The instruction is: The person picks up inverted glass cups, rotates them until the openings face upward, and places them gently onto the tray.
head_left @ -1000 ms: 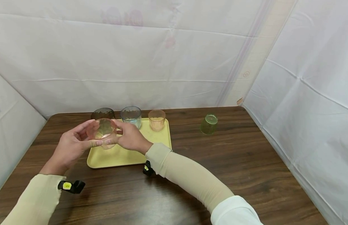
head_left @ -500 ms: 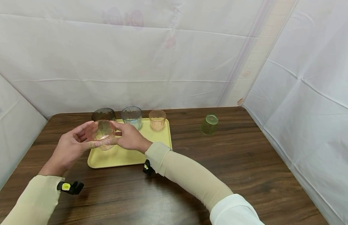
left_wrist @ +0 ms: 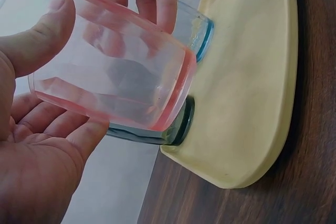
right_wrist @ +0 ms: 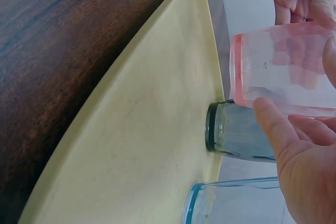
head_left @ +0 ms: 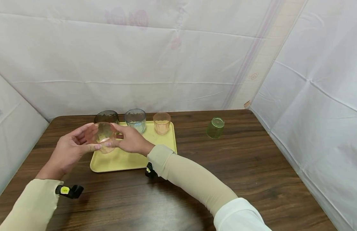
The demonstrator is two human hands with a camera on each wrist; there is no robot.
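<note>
A clear pink cup (head_left: 104, 135) hangs in the air above the left part of the yellow tray (head_left: 129, 160), held between both hands. My left hand (head_left: 69, 150) grips it from the left, thumb on its wall (left_wrist: 50, 30). My right hand (head_left: 129, 140) pinches it from the right with thumb and fingers. The pink cup (left_wrist: 113, 85) is upright over the tray, its base (right_wrist: 237, 66) clear of the surface. Behind it on the tray stand a dark cup (head_left: 106, 116), a blue cup (head_left: 135, 119) and an orange cup (head_left: 161, 122).
A green cup (head_left: 215, 127) stands upside down on the brown table (head_left: 239, 166), right of the tray. White cloth walls close in the back and both sides. The dark cup's base (right_wrist: 220, 129) and the blue cup (right_wrist: 231, 203) are close under the held cup.
Both hands with the pink cup have shifted a little to the left and slightly up. The cups on the tray and the green cup have not moved.
</note>
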